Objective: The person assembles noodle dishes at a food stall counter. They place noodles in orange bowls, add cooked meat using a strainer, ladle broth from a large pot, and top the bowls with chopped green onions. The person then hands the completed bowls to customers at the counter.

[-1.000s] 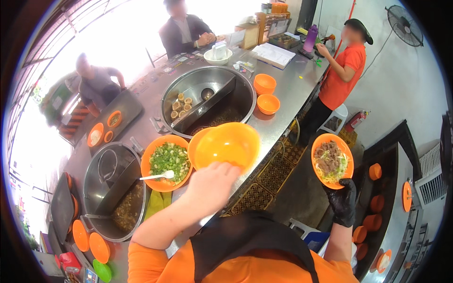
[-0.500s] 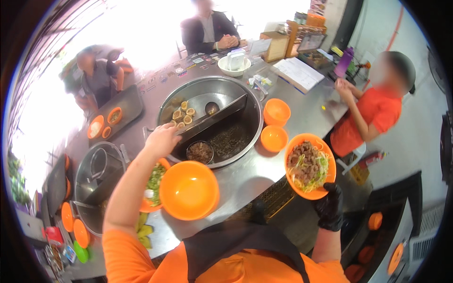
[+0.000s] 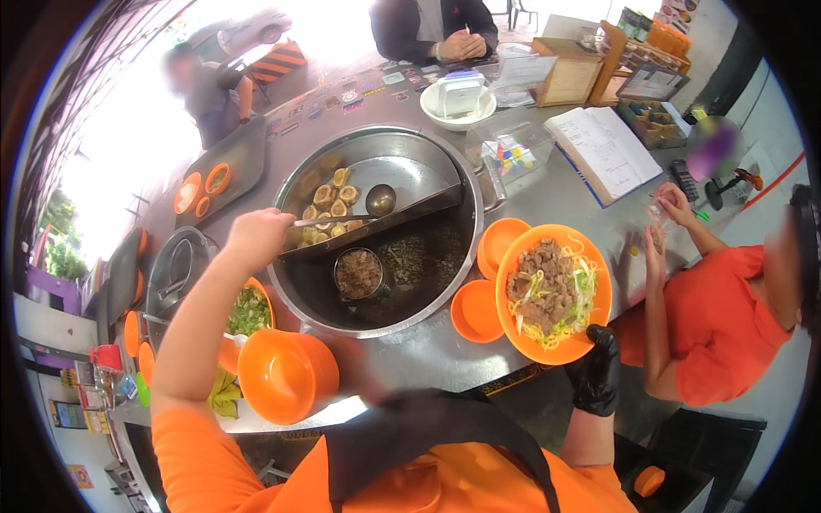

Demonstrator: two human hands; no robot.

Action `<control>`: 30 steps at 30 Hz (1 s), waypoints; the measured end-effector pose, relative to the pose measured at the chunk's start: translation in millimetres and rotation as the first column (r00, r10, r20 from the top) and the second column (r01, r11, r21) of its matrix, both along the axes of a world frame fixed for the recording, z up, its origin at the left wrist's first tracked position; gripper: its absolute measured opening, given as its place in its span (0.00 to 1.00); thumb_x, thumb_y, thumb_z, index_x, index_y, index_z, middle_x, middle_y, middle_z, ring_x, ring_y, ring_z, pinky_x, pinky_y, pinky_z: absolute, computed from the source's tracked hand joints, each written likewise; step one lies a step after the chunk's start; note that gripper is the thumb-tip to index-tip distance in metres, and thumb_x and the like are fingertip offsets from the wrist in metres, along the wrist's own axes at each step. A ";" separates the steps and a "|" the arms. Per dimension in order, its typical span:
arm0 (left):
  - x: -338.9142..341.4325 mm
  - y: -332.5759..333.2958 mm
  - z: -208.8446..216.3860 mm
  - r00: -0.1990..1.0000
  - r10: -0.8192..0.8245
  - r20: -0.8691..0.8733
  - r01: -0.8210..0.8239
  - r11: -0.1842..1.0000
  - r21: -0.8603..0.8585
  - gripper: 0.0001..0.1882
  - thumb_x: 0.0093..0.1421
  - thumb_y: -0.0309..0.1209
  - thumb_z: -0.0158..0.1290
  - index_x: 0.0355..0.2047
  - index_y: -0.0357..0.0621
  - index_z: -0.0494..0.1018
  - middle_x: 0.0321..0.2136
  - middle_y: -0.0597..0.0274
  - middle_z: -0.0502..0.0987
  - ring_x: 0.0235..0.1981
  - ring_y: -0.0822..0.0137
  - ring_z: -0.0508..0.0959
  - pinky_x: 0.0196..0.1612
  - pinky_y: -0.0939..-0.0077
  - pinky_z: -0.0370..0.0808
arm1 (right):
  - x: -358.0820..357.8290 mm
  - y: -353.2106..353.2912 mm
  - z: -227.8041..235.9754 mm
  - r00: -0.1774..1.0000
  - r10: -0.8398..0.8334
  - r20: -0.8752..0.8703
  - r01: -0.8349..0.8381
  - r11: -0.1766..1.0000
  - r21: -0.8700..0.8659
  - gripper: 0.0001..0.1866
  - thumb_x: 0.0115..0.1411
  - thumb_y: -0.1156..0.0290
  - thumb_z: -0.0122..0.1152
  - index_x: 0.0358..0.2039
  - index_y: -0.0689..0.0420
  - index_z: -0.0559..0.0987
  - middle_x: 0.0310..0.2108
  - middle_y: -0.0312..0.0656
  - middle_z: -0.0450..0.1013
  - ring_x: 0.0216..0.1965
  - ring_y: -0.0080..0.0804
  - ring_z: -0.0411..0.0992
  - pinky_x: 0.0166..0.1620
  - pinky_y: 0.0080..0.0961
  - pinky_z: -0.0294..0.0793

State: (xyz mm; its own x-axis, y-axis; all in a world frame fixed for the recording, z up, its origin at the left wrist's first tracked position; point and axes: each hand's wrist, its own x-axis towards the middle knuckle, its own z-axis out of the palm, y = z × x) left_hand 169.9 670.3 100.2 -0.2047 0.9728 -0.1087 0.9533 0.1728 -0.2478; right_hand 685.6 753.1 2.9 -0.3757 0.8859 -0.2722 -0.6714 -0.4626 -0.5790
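Observation:
My bare left hand (image 3: 261, 236) is closed around the handle of a metal ladle (image 3: 381, 200) at the left rim of a round, divided steel pot (image 3: 409, 147). The ladle's bowl lies in the far compartment, beside several chunky pale-brown pieces (image 3: 323, 198). In the dark broth (image 3: 412, 263) of the near compartment sits a round strainer of chopped meat (image 3: 357, 272). My right hand (image 3: 593, 373), in a black glove, grips the edge of an orange bowl (image 3: 505, 321) tilted toward me. It holds noodles (image 3: 544, 330), sliced meat (image 3: 547, 278) and shredded greens.
Stacked orange bowls (image 3: 286, 376) stand near my left forearm, beside a bowl of chopped greens (image 3: 250, 309). Two small orange bowls (image 3: 475, 309) sit right of the pot. An open book (image 3: 605, 154) lies farther back. A co-worker in red (image 3: 710, 325) stands at right; two people are across the counter.
My left hand has taken hold of the ladle handle and sits at the pot's left rim. The view has shifted. My right hand still holds the noodle bowl.

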 end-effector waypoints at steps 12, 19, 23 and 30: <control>89.2 -25.0 92.0 0.979 -0.203 0.023 0.205 0.972 -0.112 0.12 0.55 0.31 0.60 0.40 0.57 0.83 0.24 0.60 0.75 0.29 0.59 0.78 0.33 0.65 0.75 | -6.7 19.9 -12.7 0.981 0.195 0.002 -0.195 0.980 -0.028 0.34 0.58 0.72 0.61 0.64 0.66 0.63 0.59 0.48 0.69 0.61 0.42 0.67 0.65 0.39 0.63; 122.8 80.9 -67.9 0.959 -0.266 0.102 0.251 0.616 -0.747 0.10 0.56 0.29 0.51 0.31 0.47 0.83 0.33 0.55 0.84 0.36 0.55 0.84 0.36 0.58 0.81 | -5.9 17.5 -4.2 0.976 0.204 0.081 -0.203 0.979 -0.021 0.29 0.60 0.73 0.57 0.61 0.68 0.66 0.56 0.51 0.71 0.57 0.42 0.71 0.63 0.37 0.67; 129.8 114.5 -137.4 0.945 -0.308 0.114 0.300 0.671 -0.678 0.12 0.57 0.29 0.51 0.34 0.46 0.84 0.36 0.55 0.84 0.39 0.55 0.84 0.37 0.59 0.80 | -9.2 13.0 -5.1 0.981 0.175 0.087 -0.168 0.982 -0.084 0.28 0.60 0.72 0.57 0.60 0.68 0.67 0.56 0.51 0.72 0.57 0.42 0.71 0.62 0.37 0.67; 119.2 150.2 -193.5 0.956 -0.285 0.066 0.275 0.799 -0.535 0.11 0.57 0.31 0.53 0.34 0.47 0.85 0.37 0.56 0.84 0.39 0.57 0.84 0.38 0.61 0.80 | 0.9 4.8 -10.9 0.982 0.170 0.085 -0.154 0.974 -0.163 0.30 0.60 0.74 0.59 0.62 0.68 0.65 0.58 0.50 0.70 0.59 0.41 0.69 0.63 0.37 0.65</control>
State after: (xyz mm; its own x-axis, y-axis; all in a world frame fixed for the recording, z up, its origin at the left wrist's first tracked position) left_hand 289.1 820.5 -93.3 0.0605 0.7776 -0.6258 0.9344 -0.2646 -0.2385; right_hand 686.4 757.9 -8.0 -0.4755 0.7593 -0.4442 -0.5238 -0.6501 -0.5505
